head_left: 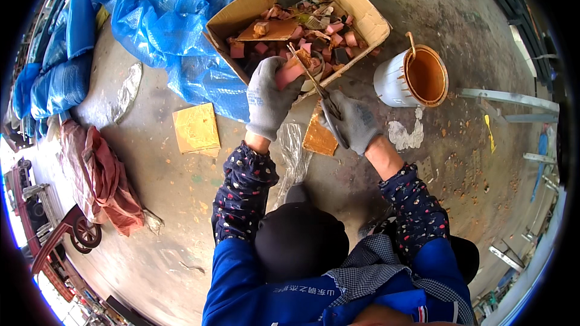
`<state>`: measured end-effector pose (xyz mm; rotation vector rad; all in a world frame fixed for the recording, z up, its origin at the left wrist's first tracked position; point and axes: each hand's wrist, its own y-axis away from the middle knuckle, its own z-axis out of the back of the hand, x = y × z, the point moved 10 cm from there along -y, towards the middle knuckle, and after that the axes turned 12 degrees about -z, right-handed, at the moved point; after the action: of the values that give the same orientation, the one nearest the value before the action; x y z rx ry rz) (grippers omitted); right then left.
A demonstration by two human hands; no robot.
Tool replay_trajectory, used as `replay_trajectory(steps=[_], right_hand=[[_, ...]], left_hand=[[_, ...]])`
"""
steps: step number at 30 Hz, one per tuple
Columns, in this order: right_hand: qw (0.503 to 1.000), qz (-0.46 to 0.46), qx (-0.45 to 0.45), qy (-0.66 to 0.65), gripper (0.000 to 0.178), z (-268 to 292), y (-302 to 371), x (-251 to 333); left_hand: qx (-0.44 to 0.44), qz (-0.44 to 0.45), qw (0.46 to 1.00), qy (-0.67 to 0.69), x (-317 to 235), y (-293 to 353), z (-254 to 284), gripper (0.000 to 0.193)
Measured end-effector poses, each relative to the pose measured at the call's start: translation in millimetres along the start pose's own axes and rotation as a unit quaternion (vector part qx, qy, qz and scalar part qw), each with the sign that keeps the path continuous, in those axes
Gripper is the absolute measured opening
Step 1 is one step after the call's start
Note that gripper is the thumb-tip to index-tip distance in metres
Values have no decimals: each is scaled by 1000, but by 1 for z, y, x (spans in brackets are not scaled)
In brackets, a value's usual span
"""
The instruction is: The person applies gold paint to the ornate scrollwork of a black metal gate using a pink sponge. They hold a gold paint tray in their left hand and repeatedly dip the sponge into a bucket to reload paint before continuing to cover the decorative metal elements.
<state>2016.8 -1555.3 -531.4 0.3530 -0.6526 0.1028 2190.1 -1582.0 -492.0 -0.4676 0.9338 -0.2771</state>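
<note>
One pink foam-like block (289,75), pinched in grey-gloved left hand (267,98) at brown cardboard box (367,18); grey-gloved right hand (357,122) gripping one pair metal scissors (319,87), blades crossing block; one white round bucket (389,83) right.

- Daylight pours in from the left, where the rim burns out to plain white!
- A pale sheen spreads over the left of the concrete floor (163,196); across to the right, it drops to a duller brown.
- Sharp little highlights sparkle all over the crinkled blue plastic sheeting (157,30), and thin glints streak the clear film (294,148).
- Inside the cardboard box (365,9), it's dimmer, the dark scraps merging.
- Around the left hand (269,99) and right hand (353,124), good clarity, though the scissors' (314,78) tips turn soft.
- Out wide, fisheye distortion bows the metal bar (513,98), edge clutter smears, and black swallows every corner!
</note>
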Motion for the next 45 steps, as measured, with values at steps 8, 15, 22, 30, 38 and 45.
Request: replay_trajectory(steps=[8, 15, 22, 30, 38, 45], right_hand=[[997, 48, -50, -31, 36, 0, 0, 4], [993, -28, -6, -117, 36, 3, -17, -29], [999, 17, 34, -37, 48, 9, -14, -19], [988, 129, -66, 61, 48, 35, 0, 15], [990, 86, -47, 100, 43, 36, 3, 19], [997, 43, -69, -16, 37, 31, -3, -11]], left_hand=[[-14, 26, 999, 16, 11, 4, 6, 44], [-36, 197, 871, 449, 32, 26, -11, 44], [-7, 204, 832, 516, 42, 35, -27, 50], [32, 224, 828, 513, 44, 41, -37, 47], [37, 212, 835, 507, 38, 39, -35, 43], [37, 216, 832, 509, 36, 41, -30, 42]])
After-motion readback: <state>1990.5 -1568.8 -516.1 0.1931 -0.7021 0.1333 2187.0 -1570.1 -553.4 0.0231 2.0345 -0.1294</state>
